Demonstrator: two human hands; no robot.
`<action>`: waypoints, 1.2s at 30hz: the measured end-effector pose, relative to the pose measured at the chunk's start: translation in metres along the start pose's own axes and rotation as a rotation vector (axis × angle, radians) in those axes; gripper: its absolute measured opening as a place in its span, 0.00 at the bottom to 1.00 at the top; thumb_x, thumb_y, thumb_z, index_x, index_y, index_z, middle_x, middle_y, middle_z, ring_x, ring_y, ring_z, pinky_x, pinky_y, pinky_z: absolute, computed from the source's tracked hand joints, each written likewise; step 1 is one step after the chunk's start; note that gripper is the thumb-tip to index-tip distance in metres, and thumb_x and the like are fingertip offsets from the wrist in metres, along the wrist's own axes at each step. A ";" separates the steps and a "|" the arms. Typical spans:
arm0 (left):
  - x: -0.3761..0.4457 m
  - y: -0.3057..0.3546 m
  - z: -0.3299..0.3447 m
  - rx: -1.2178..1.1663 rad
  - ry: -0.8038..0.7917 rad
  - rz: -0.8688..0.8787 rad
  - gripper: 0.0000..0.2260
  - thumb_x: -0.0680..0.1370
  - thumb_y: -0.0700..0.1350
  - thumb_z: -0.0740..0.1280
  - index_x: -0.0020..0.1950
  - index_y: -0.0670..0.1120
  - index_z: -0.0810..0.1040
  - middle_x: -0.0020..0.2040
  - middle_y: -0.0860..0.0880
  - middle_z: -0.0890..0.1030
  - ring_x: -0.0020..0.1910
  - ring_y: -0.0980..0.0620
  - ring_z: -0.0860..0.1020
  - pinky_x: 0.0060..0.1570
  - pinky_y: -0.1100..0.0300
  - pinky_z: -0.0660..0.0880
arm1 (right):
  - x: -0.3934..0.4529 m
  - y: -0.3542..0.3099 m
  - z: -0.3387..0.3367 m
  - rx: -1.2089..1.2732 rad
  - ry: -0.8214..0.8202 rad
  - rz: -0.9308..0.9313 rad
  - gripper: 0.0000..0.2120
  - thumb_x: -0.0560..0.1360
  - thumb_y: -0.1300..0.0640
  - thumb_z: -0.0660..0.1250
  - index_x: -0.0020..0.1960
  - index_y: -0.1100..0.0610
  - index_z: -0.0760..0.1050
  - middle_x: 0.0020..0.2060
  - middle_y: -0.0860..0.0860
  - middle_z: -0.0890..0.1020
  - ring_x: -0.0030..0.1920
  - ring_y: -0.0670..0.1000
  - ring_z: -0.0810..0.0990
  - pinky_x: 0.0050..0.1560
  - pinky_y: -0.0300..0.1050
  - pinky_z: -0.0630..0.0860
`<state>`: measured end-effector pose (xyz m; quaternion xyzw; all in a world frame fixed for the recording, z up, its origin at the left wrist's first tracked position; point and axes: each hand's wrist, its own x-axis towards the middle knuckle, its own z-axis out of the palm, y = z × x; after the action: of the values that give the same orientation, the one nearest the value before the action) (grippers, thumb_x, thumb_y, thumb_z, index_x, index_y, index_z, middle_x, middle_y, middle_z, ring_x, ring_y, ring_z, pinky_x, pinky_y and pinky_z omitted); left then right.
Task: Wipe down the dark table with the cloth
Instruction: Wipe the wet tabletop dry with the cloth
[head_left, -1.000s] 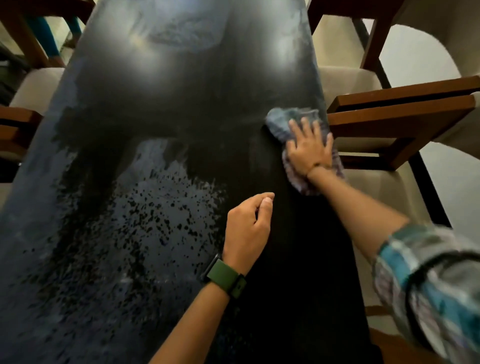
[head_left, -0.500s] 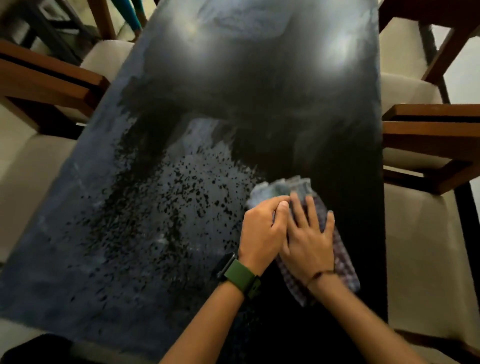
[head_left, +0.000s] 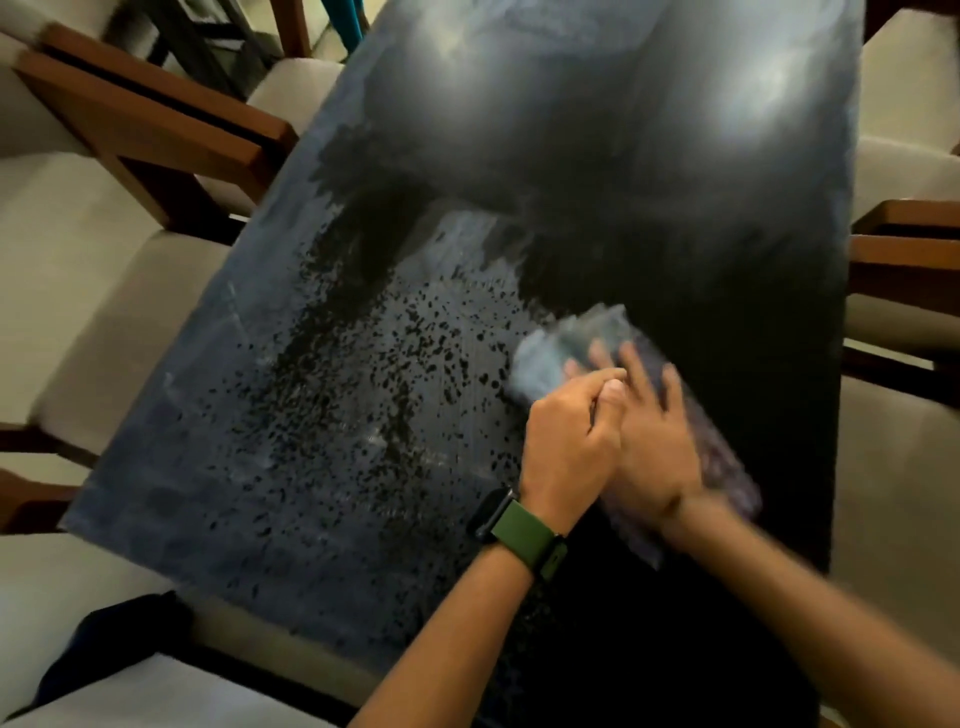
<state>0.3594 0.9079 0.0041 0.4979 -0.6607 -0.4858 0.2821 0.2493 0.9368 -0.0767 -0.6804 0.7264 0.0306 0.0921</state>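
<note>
Chair (head_left: 130, 119), wood frame, cream cushion: at ten o'clock beside the table. Dark table (head_left: 322, 467): dusty grey film, black flecks. Left hand (head_left: 569, 441), green watch (head_left: 519, 532): fingers curled, touching the right hand; whether it grips anything I cannot tell. Right hand (head_left: 652, 441): fingers spread flat, pressing the cloth. Cloth (head_left: 566, 345): on the table, at three o'clock, blurred.

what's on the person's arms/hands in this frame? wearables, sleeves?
The left hand has a watch at its wrist: olive-green strap, dark case. The right hand has what looks like a thin dark band at its wrist, though motion blur makes it hard to confirm. Both forearms are bare in view; no sleeve shows. No gloves, and no rings can be made out.
</note>
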 end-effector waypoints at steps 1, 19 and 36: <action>0.000 0.000 -0.002 -0.010 -0.001 -0.016 0.13 0.79 0.44 0.58 0.59 0.42 0.77 0.56 0.46 0.81 0.54 0.55 0.77 0.54 0.67 0.72 | -0.035 -0.014 0.007 0.026 0.008 -0.064 0.27 0.75 0.44 0.50 0.72 0.50 0.64 0.72 0.54 0.67 0.74 0.58 0.59 0.69 0.66 0.55; -0.016 -0.015 -0.020 -0.001 0.107 -0.007 0.13 0.79 0.43 0.58 0.58 0.42 0.77 0.56 0.46 0.81 0.54 0.55 0.77 0.54 0.64 0.72 | 0.150 0.020 -0.024 0.136 -0.005 0.142 0.26 0.80 0.45 0.48 0.76 0.43 0.47 0.77 0.48 0.48 0.76 0.53 0.43 0.72 0.65 0.41; -0.015 -0.035 -0.039 0.093 0.215 0.004 0.13 0.78 0.44 0.58 0.57 0.42 0.78 0.54 0.46 0.82 0.53 0.53 0.78 0.52 0.66 0.71 | 0.121 -0.015 -0.014 0.103 -0.014 -0.014 0.26 0.79 0.44 0.47 0.76 0.41 0.47 0.77 0.46 0.49 0.76 0.52 0.43 0.72 0.64 0.40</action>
<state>0.4114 0.9069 -0.0120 0.5583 -0.6497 -0.3978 0.3287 0.2556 0.8145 -0.0828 -0.6795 0.7217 -0.0025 0.1321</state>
